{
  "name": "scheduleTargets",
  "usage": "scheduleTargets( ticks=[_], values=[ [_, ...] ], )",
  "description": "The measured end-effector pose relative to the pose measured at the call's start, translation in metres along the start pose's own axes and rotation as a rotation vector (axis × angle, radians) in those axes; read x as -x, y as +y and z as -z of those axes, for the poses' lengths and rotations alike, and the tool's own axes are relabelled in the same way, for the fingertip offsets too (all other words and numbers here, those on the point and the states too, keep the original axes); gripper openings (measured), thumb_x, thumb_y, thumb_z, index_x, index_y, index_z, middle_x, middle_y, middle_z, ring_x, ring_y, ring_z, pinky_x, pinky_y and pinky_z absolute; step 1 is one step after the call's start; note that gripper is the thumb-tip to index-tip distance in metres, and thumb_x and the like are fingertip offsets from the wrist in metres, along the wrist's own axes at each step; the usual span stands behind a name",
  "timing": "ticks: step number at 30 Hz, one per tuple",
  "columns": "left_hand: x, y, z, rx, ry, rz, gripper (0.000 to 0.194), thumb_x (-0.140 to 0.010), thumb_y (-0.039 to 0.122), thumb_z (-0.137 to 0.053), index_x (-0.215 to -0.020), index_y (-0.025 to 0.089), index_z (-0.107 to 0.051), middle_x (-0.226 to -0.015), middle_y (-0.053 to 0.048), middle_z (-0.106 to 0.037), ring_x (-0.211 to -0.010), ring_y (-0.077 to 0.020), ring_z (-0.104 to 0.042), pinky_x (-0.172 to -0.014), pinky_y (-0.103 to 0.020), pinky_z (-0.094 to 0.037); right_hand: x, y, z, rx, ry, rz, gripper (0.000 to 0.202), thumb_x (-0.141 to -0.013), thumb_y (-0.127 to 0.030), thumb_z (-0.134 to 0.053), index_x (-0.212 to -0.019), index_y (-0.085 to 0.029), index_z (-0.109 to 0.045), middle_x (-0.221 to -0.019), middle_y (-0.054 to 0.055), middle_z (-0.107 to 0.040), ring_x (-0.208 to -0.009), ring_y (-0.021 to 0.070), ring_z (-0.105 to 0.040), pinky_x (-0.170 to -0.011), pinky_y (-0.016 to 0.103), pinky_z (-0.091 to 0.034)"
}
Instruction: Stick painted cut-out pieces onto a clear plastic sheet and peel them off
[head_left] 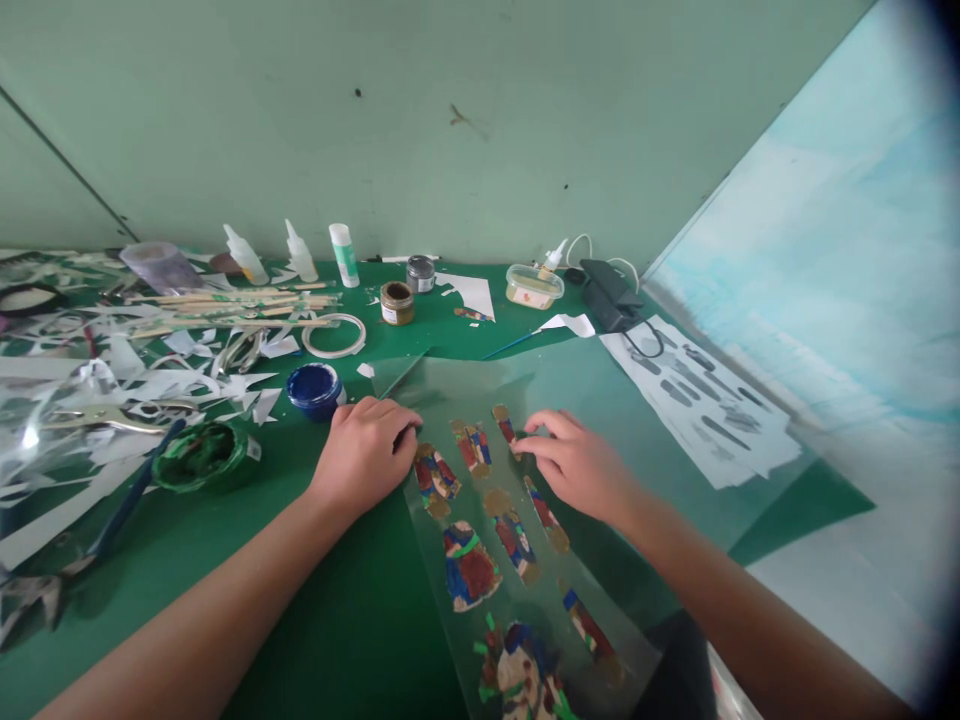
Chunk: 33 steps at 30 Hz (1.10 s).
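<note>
A clear plastic sheet point(450, 380) lies on the green table, with several painted paper cutouts in brown, red and blue spread over it. My right hand point(577, 460) has its fingertips at a small painted strip point(504, 424), pinched at its lower end. At the left edge of the sheet rests my left hand point(367, 450), fingers curled; what they hold, if anything, is hidden. Near its fingertips lies a striped painted piece point(436, 478). A larger red and blue cutout point(471, 565) sits nearer me, and a cutout with a painted face point(521, 675) is at the bottom.
Left of my left hand stand an open blue paint jar point(315, 392) and an open green paint jar point(202, 458) with a brush point(135, 500) against it. Paper scraps point(150, 375) cover the left side. Glue bottles point(246, 255) stand by the wall; printed sheets point(697, 400) lie right.
</note>
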<state>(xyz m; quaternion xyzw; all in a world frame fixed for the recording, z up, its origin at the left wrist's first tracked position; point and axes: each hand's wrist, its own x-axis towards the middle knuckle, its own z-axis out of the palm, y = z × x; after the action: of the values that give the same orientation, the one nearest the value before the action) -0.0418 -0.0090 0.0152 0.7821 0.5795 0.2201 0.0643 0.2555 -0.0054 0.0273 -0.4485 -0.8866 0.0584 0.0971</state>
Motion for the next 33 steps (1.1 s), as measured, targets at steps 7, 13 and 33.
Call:
scheduleTargets(
  ticks=[7, 13, 33],
  values=[
    [0.0, 0.0, 0.001, -0.002, -0.026, -0.011, 0.024, -0.089, 0.019, -0.049, -0.093, 0.024, -0.072, -0.097, -0.003, -0.074, -0.095, -0.0251, -0.064, -0.08, -0.04, -0.04, -0.039, 0.005, -0.007, 0.052, 0.007, -0.09, 0.048, -0.083, -0.001, -0.042, -0.108, -0.029, -0.073, -0.126, 0.01, -0.056, -0.112, 0.0235, -0.058, -0.075, 0.031, -0.049],
    [-0.001, 0.0, 0.002, 0.019, -0.033, -0.007, 0.025, -0.09, 0.018, -0.048, -0.094, 0.024, -0.072, -0.097, -0.003, -0.074, -0.096, -0.0251, -0.064, -0.081, -0.04, -0.04, -0.039, -0.002, -0.011, 0.097, 0.011, -0.06, 0.048, -0.086, -0.005, -0.043, -0.119, -0.028, -0.07, -0.126, 0.011, -0.055, -0.11, 0.0235, -0.059, -0.071, 0.03, -0.049],
    [-0.001, -0.001, 0.002, 0.034, -0.044, 0.009, 0.025, -0.09, 0.021, -0.048, -0.094, 0.023, -0.073, -0.1, -0.003, -0.074, -0.099, -0.0256, -0.064, -0.084, -0.042, -0.04, -0.04, -0.002, -0.007, 0.234, 0.013, -0.094, 0.05, -0.09, -0.005, -0.043, -0.12, -0.032, -0.071, -0.126, 0.009, -0.057, -0.108, 0.0226, -0.058, -0.066, 0.029, -0.045]
  ],
)
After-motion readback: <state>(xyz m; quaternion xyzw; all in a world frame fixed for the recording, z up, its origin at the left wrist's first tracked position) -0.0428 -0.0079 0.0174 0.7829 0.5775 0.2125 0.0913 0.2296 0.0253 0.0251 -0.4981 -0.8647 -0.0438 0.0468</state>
